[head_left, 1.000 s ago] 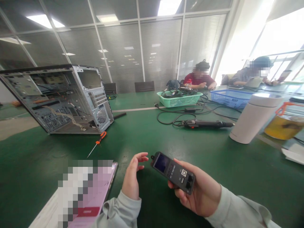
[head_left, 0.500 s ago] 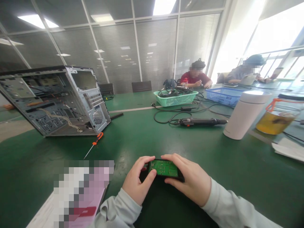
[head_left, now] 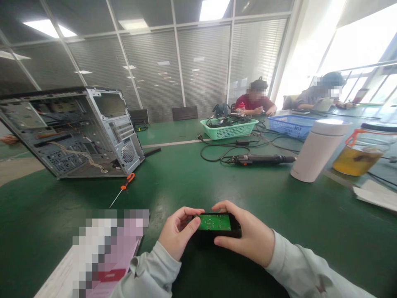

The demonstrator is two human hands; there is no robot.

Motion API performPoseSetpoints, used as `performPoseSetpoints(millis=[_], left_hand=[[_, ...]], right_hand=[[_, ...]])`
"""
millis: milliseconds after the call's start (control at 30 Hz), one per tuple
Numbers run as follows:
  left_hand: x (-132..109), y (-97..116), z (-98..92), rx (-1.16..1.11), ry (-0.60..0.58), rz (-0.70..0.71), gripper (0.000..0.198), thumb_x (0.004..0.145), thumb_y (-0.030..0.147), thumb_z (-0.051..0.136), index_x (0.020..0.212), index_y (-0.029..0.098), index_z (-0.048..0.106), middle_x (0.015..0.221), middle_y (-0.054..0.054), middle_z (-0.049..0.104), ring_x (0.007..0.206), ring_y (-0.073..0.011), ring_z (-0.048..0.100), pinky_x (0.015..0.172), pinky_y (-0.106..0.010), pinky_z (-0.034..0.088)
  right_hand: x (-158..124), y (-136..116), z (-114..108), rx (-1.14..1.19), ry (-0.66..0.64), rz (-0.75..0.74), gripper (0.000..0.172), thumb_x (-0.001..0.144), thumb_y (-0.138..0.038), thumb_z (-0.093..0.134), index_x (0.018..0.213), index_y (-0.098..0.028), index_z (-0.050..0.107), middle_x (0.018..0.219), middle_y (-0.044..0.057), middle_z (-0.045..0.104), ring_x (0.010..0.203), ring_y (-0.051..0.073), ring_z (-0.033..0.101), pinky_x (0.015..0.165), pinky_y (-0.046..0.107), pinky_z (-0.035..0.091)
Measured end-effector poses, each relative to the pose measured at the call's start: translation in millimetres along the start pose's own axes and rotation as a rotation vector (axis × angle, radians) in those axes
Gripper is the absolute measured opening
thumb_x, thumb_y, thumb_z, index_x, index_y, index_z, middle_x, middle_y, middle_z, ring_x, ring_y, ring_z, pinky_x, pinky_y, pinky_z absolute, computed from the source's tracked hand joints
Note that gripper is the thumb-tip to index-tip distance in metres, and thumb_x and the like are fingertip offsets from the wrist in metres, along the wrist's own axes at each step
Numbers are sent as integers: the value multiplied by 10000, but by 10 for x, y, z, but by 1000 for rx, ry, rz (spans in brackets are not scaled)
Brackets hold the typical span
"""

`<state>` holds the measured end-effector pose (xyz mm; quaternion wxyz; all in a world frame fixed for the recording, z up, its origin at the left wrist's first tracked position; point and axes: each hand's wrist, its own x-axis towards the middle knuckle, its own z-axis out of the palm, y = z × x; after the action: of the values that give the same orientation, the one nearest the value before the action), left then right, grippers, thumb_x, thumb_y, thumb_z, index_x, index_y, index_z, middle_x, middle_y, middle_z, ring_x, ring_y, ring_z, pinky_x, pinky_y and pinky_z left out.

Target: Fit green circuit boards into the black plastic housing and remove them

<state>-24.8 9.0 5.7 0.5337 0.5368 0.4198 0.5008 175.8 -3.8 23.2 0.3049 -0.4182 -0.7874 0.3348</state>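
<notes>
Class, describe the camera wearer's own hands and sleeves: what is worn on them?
The left hand and right hand show no gloves or rings. The left sleeve and right sleeve are long, pale greyish-green cloth, creased, ending at the wrists.

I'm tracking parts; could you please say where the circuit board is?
In the head view, the circuit board is low, just right of centre, between the left hand and right hand.
</notes>
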Motion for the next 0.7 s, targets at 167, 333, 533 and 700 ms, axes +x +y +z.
performPoseSetpoints(millis=[167,333,533,700], left_hand=[[9,39,10,-60,35,-54,339,625,441,732,762,141,656,830,-80,721,822,-202,641,779,-293,474],[13,4,-14,23,47,-138,331,694,482,640,710,158,576,669,-2,643,577,-124,564,535,-215,422],[-52,-32,-34,460,-119,-36,342,864,396,357,970,188,608,684,-7,614,614,-161,557,587,-261,403],[-111,68,22,772,-258,100,374,852,420,382,858,195,681,834,-62,684,816,-231,600,703,-289,384]], right_hand=[[19,40,56,234,77,25,465,772,-410,640,1098,-149,434,908,32,525,759,164,501,659,234,401],[57,-15,84,395,76,168,509,742,-496,563,1049,-102,464,829,61,527,675,160,496,549,207,417],[88,-48,61,463,-16,371,699,665,-593,537,1108,-54,493,773,63,519,473,89,426,379,146,356],[86,-37,86,477,-36,408,705,641,-585,548,1098,-47,528,744,53,517,438,71,403,348,131,325]])
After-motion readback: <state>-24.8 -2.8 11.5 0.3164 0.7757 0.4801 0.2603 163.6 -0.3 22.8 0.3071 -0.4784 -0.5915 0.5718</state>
